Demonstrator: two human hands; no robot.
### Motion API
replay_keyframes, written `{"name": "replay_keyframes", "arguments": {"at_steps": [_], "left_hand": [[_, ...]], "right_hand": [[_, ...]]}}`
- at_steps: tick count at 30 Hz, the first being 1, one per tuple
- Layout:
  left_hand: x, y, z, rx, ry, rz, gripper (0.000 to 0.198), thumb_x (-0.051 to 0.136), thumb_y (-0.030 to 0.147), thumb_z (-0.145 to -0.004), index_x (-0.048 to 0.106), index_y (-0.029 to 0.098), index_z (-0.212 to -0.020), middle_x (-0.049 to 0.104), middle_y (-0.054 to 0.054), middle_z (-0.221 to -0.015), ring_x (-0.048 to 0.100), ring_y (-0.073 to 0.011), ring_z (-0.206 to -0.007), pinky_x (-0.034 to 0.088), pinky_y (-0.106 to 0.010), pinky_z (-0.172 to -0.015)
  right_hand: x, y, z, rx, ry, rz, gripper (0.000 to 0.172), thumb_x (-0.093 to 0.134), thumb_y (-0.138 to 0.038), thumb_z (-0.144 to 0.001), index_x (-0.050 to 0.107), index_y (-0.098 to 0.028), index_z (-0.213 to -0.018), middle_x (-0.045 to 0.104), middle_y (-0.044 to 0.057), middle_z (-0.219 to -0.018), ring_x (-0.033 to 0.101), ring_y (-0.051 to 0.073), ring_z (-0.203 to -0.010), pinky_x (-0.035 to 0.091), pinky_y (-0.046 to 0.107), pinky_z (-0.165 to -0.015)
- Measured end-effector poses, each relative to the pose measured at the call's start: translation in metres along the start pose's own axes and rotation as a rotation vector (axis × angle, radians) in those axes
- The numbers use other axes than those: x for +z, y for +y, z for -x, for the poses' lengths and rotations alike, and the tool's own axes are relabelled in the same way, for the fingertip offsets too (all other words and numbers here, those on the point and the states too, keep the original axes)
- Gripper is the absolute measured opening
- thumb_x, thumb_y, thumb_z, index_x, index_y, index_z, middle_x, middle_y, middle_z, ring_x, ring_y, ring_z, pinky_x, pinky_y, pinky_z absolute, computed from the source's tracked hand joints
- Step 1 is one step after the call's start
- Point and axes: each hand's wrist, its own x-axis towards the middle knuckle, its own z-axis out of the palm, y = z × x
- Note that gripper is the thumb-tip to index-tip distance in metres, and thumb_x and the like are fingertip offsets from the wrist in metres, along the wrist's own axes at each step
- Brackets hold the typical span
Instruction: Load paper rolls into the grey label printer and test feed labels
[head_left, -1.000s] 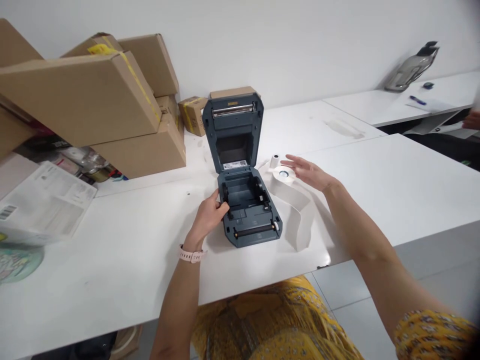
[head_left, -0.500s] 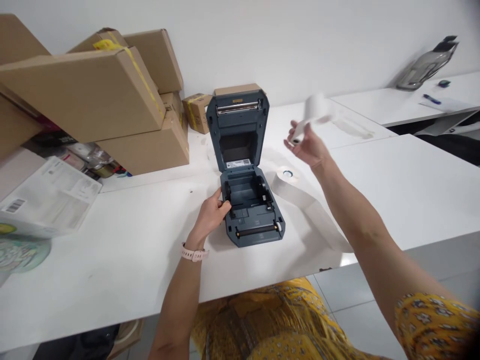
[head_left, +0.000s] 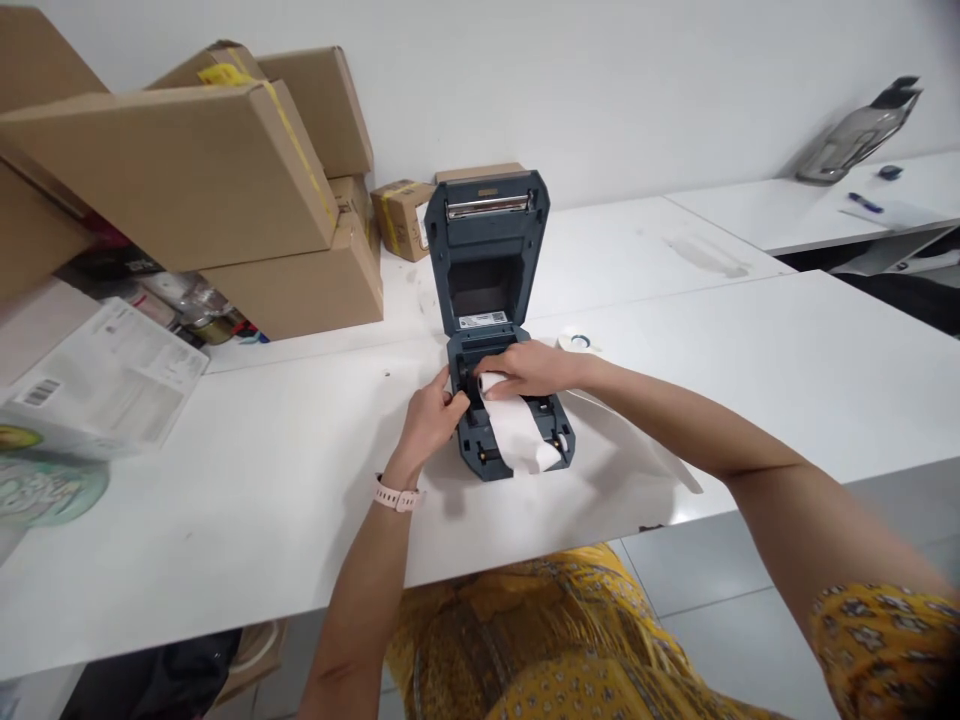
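A dark blue-grey label printer [head_left: 489, 245] stands on the white table with its lid raised. My right hand [head_left: 529, 368] is closed on a small white paper roll [head_left: 491, 384] inside the printer's bay. A loose strip from that roll hangs forward across the printer's front and curls at its end. My left hand [head_left: 433, 412] grips the printer's left side, thumb over the rim and fingers along the outer wall. Behind my right wrist lies another white roll [head_left: 577, 342] with a blue core, its long strip trailing right over the table.
Stacked cardboard boxes [head_left: 292, 300] fill the back left, with a smaller taped box [head_left: 403, 220] beside them. A white carton [head_left: 112, 385] and a greenish jar [head_left: 60, 490] stand at the left. A water bottle [head_left: 855, 135] and a blue pen [head_left: 865, 203] lie far right.
My right hand has brought the white paper roll from the air at the right down into the open printer. My left hand keeps its hold on the printer's side.
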Motion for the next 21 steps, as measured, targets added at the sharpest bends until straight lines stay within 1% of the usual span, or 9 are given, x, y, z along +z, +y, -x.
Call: {"name": "replay_keyframes", "arguments": {"at_steps": [4, 7, 9, 11, 14, 16, 17, 19, 21], "left_hand": [[0.000, 0.005, 0.001, -0.020, 0.015, -0.051, 0.059, 0.051, 0.027, -0.089, 0.061, 0.014, -0.145, 0.050, 0.008, -0.050, 0.048, -0.0141, -0.045, 0.038, -0.024, -0.054], [0.001, 0.006, 0.001, -0.014, 0.027, -0.073, 0.055, 0.050, 0.026, -0.089, 0.063, 0.015, -0.142, 0.051, 0.008, -0.051, 0.049, -0.0146, -0.046, 0.038, -0.024, -0.055], [0.002, 0.005, 0.001, -0.011, 0.043, -0.079, 0.055, 0.050, 0.025, -0.090, 0.064, 0.016, -0.142, 0.051, 0.008, -0.051, 0.049, -0.0146, -0.046, 0.039, -0.024, -0.055], [0.002, 0.004, 0.001, -0.016, 0.051, -0.079, 0.057, 0.050, 0.025, -0.090, 0.061, 0.014, -0.145, 0.051, 0.008, -0.052, 0.050, -0.0149, -0.047, 0.040, -0.024, -0.056], [0.003, 0.004, 0.001, -0.031, 0.059, -0.074, 0.063, 0.050, 0.025, -0.090, 0.057, 0.012, -0.151, 0.050, 0.008, -0.051, 0.050, -0.0150, -0.048, 0.041, -0.025, -0.057], [0.003, 0.004, 0.002, -0.032, 0.068, -0.069, 0.062, 0.050, 0.025, -0.089, 0.058, 0.012, -0.150, 0.050, 0.008, -0.051, 0.049, -0.0146, -0.047, 0.040, -0.025, -0.057], [0.003, 0.005, 0.002, -0.028, 0.071, -0.066, 0.060, 0.051, 0.025, -0.089, 0.060, 0.013, -0.147, 0.050, 0.008, -0.051, 0.048, -0.0143, -0.047, 0.040, -0.025, -0.057], [0.004, 0.005, 0.002, -0.021, 0.078, -0.061, 0.056, 0.051, 0.024, -0.089, 0.064, 0.015, -0.142, 0.050, 0.008, -0.052, 0.047, -0.0138, -0.046, 0.039, -0.025, -0.056], [0.005, 0.006, 0.003, -0.018, 0.083, -0.059, 0.054, 0.051, 0.024, -0.088, 0.065, 0.016, -0.140, 0.050, 0.008, -0.051, 0.048, -0.0140, -0.047, 0.039, -0.025, -0.057]], "right_hand": [[0.012, -0.003, 0.000, -0.052, -0.082, 0.247, 0.039, 0.054, -0.041, -0.107, 0.072, -0.017, -0.131, 0.081, 0.014, -0.093, 0.074, 0.028, -0.085, 0.046, 0.040, -0.089], [0.014, -0.005, 0.001, -0.055, -0.104, 0.292, 0.041, 0.052, -0.039, -0.108, 0.069, -0.013, -0.135, 0.080, 0.016, -0.093, 0.074, 0.028, -0.086, 0.046, 0.042, -0.093], [0.016, -0.007, 0.002, -0.036, -0.064, 0.275, 0.041, 0.053, -0.039, -0.108, 0.067, -0.015, -0.137, 0.080, 0.015, -0.093, 0.073, 0.028, -0.087, 0.047, 0.041, -0.091], [0.017, -0.010, 0.005, -0.007, 0.014, 0.241, 0.037, 0.054, -0.037, -0.108, 0.068, -0.016, -0.135, 0.078, 0.013, -0.094, 0.072, 0.027, -0.087, 0.047, 0.039, -0.087], [0.020, -0.019, 0.016, 0.053, 0.092, 0.178, 0.029, 0.051, -0.034, -0.109, 0.073, -0.016, -0.116, 0.078, 0.012, -0.096, 0.071, 0.027, -0.090, 0.048, 0.037, -0.083], [0.023, -0.026, 0.026, 0.089, 0.117, 0.142, 0.032, 0.047, -0.032, -0.110, 0.074, -0.015, -0.105, 0.079, 0.014, -0.101, 0.072, 0.028, -0.094, 0.050, 0.039, -0.085], [0.025, -0.029, 0.032, 0.099, 0.130, 0.127, 0.034, 0.046, -0.032, -0.110, 0.074, -0.015, -0.103, 0.079, 0.015, -0.104, 0.073, 0.029, -0.097, 0.050, 0.040, -0.087], [0.030, -0.035, 0.042, 0.096, 0.173, 0.097, 0.037, 0.043, -0.033, -0.111, 0.075, -0.014, -0.105, 0.079, 0.016, -0.112, 0.074, 0.030, -0.102, 0.052, 0.042, -0.090], [0.035, -0.040, 0.051, 0.092, 0.212, 0.066, 0.040, 0.040, -0.035, -0.112, 0.074, -0.016, -0.112, 0.079, 0.016, -0.112, 0.074, 0.029, -0.101, 0.053, 0.043, -0.090]]}}
